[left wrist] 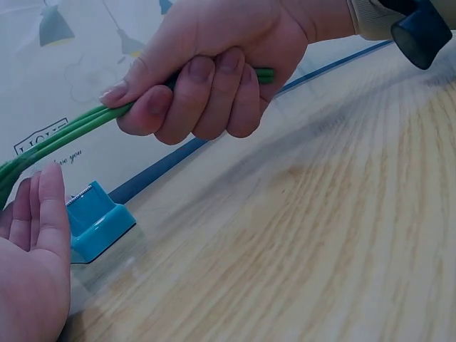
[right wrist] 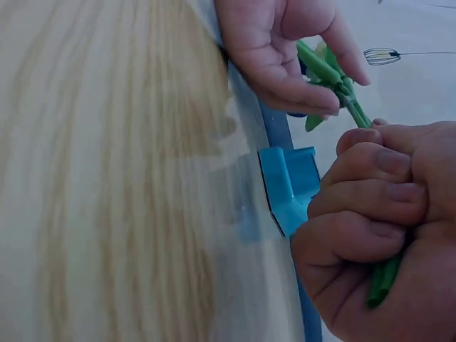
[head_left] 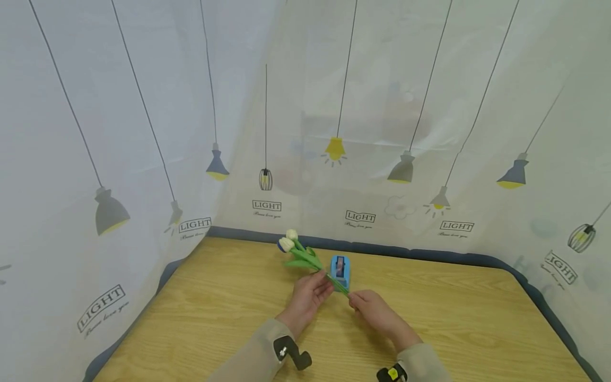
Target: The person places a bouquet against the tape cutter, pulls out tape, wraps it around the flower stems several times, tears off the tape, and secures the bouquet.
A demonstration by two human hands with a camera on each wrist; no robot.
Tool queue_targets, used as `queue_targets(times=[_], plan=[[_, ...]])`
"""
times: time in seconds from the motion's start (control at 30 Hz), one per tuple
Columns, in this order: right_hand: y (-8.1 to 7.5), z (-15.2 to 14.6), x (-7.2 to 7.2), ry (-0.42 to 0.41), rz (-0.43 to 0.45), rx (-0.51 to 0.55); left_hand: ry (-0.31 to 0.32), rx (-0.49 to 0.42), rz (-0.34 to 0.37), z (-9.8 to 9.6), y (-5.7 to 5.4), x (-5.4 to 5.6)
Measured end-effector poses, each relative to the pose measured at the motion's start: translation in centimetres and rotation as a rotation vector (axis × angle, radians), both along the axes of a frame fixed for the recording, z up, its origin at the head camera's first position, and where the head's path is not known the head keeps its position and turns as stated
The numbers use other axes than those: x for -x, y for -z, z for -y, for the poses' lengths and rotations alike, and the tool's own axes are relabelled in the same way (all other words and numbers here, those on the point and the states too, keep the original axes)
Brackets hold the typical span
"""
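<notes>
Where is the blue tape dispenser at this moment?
In the head view, the blue tape dispenser is slightly right of centre on the wooden table, just beyond the stems of the tulips, with the left hand close on its left.

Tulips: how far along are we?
Likely done: tulips gathered into one bunch. In hand: right hand grips the stem ends; left hand is at the stems below the leaves. Left: probably setting the bunch down, as it's held above the table. The blue tape dispenser stands nearby; can't tell if the stems are taped.
</notes>
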State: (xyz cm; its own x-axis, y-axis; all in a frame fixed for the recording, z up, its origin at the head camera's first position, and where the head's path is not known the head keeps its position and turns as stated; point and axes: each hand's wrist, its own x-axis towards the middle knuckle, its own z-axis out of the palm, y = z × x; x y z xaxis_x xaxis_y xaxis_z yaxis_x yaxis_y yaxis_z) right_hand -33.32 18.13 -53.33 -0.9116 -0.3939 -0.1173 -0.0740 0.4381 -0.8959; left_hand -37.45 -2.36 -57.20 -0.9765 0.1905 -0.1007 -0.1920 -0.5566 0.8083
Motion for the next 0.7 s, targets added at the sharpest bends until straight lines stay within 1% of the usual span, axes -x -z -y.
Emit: queue_targets(times=[0.2,0.3,0.4,0.53,0.7], plan=[[0.23,-0.09,0.37,0.004,-0.235,-0.263,0.006,-0.01,0.005,0.0,-0.14,-0.2],[0.52,-0.12,0.59,0.008,-0.326,-0.354,0.009,-0.001,0.003,0.01,-0.14,-0.31],[0.54,-0.06,0.66,0.014,-0.375,-0.407,0.009,0.005,0.003,0.01,-0.14,-0.35],[0.38,0.08,0.53,0.011,-0.425,-0.448,0.003,0.011,0.001,-0.04,-0.12,-0.4],[0.02,0.31,0.02,0.002,-0.481,-0.493,-0.017,0.015,0.018,-0.15,-0.16,-0.46]])
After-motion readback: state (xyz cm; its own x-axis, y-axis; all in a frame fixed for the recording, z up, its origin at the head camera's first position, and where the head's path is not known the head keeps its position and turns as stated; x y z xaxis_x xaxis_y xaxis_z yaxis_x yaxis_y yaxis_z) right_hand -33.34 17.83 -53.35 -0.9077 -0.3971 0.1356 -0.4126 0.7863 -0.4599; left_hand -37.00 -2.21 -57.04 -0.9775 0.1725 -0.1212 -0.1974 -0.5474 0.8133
